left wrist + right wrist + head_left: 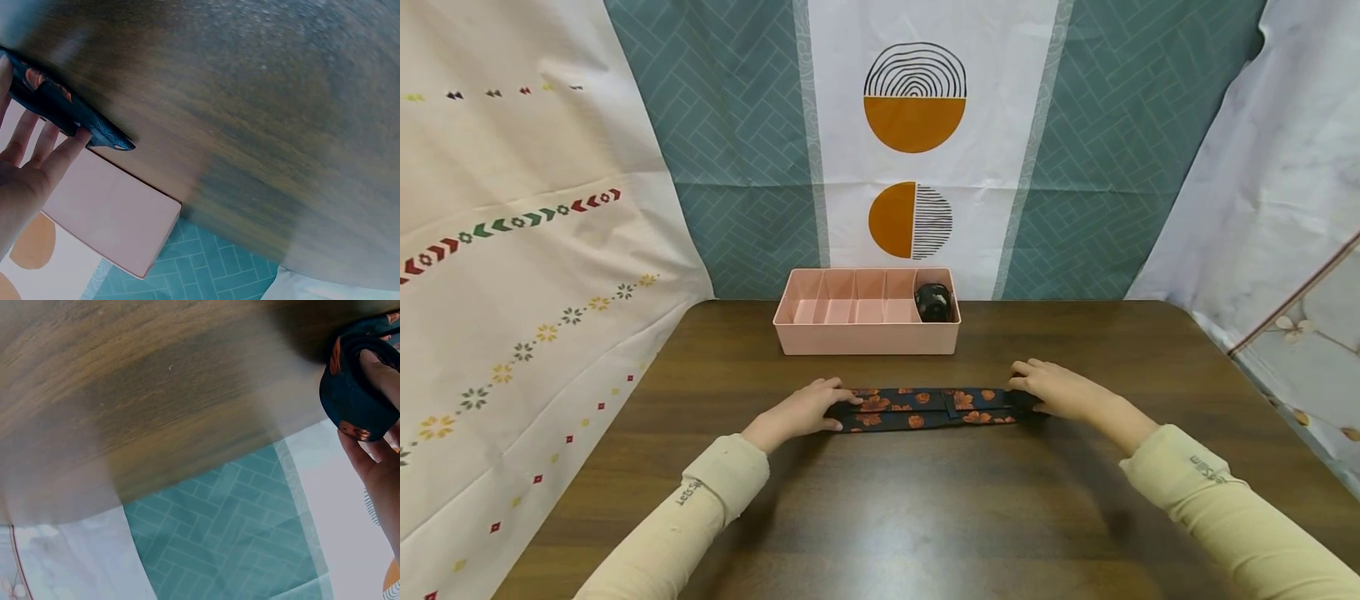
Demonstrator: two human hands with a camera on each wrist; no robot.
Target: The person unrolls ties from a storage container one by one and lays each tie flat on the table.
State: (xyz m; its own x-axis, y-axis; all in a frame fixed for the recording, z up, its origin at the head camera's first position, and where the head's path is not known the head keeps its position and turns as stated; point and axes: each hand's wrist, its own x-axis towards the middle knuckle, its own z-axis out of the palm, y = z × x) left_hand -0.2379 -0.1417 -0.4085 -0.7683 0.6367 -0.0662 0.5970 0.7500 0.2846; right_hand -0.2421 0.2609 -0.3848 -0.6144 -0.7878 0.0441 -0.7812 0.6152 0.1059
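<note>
A dark necktie point(917, 410) with orange flowers lies folded lengthwise across the table, in layers, between both hands. My left hand point(808, 408) pinches its left end. In the left wrist view, the fingers of the left hand point(31, 169) sit along the underside of the dark necktie point(69, 109). At the other end, my right hand point(1060, 390) grips a curled part of the cloth. The right wrist view has the thumb of that right hand point(381, 462) inside the curl of the necktie point(337, 394), fingers outside it.
Behind the necktie stands a pink divided box point(865, 339). Its rightmost compartment holds a dark rolled bundle point(934, 303) with light patches. The brown wooden table point(880, 517) ends at a patterned curtain point(737, 167) at the back.
</note>
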